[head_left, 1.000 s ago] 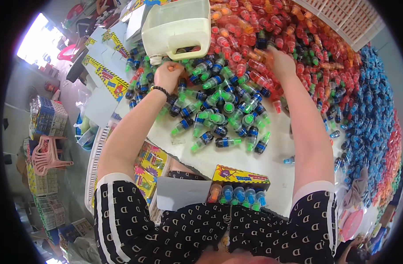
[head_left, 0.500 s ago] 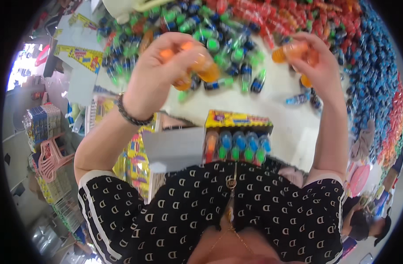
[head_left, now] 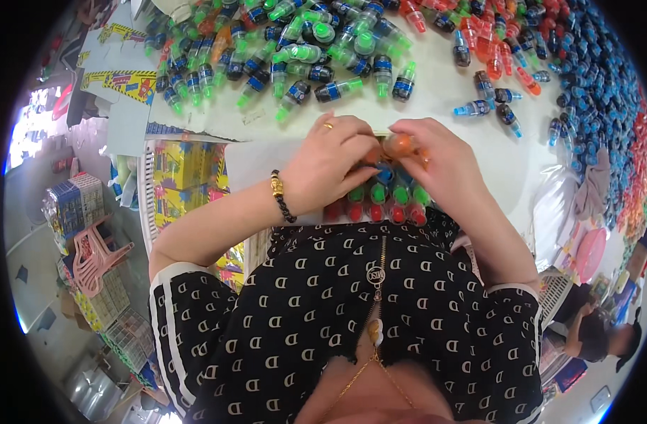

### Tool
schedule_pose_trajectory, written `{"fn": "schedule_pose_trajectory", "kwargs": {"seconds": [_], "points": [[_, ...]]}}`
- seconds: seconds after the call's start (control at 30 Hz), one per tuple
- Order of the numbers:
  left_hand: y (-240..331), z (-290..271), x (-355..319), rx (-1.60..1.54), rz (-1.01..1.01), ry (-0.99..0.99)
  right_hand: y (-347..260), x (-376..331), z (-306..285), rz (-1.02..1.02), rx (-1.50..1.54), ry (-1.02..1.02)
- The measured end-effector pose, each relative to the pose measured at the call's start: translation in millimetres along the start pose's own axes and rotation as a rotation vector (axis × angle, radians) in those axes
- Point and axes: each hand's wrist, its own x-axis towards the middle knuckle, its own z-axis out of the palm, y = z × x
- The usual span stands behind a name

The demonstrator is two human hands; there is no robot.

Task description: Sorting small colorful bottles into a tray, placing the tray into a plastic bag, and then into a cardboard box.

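Note:
Both hands are together over the back of a display box with a pale side flap point(head_left: 247, 166). My left hand point(head_left: 330, 159) curls its fingers round an orange bottle, which mostly hides behind them. In my right hand point(head_left: 440, 159), thumb and fingers close round small orange bottles point(head_left: 401, 145); their exact number is hidden. Below the fingers, the box holds rows of little bottles with green caps point(head_left: 401, 193) and red caps point(head_left: 376, 213). A blue one point(head_left: 384, 174) shows between the hands, which cover the box's back part.
Green-capped dark bottles point(head_left: 295, 53) lie heaped at the far left of the white table point(head_left: 436, 92), red ones point(head_left: 482, 42) beyond, blue ones point(head_left: 585, 106) at the right. Yellow packed boxes point(head_left: 178, 166) fill a crate on the left. Another person point(head_left: 596, 336) is at the far right.
Both hands have come down and inward from above the bottle heap to the box, still holding orange bottles. The view has shifted, and red-capped bottles now show along the box's near row.

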Motion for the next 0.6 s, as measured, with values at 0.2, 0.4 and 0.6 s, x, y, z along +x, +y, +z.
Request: {"fn": "schedule_pose_trajectory", "kwargs": {"seconds": [0.2,0.4,0.6], "points": [[-12.5,-20.1,1.9,-0.069,-0.182,-0.01,16.2,10.0,-12.7,0.201,0.377,-0.037],[-9.4,-27.7,32.7,-0.036,-0.076,-0.119,73.5,5.3,-7.7,0.338,0.823,0.132],[-12.9,-2.1,56.8,0.018,-0.042,-0.292,74.4,-8.8,-1.1,0.314,0.605,0.058]]}}
